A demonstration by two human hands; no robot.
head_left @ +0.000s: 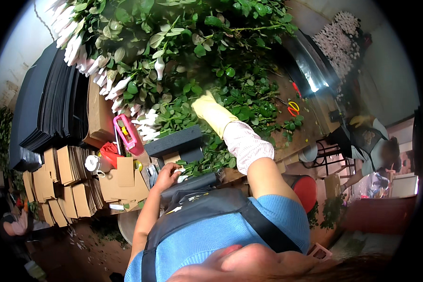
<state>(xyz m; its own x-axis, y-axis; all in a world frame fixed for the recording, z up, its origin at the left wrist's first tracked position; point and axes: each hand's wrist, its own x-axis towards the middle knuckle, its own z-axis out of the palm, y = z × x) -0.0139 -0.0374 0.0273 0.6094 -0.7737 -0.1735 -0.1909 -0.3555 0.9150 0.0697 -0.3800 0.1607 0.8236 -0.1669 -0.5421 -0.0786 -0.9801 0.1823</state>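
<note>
Close to my body, my left hand is bare, its fingers closed at the white-wrapped bud end of a leafy flower stem. That stem lies among green leaves beside a dark corrugated holder. My right hand, in a yellow glove under a striped sleeve cover, reaches forward into the heap of leafy stems. Leaves and blur hide its fingertips, so what it holds, if anything, cannot be seen. White-wrapped buds line the heap's left side.
On the left stand stacked dark sheets, folded cardboard pieces, a white mug and a pink tape dispenser. Yellow-handled scissors lie to the right. A red round stool stands beside me. Another person works at far right.
</note>
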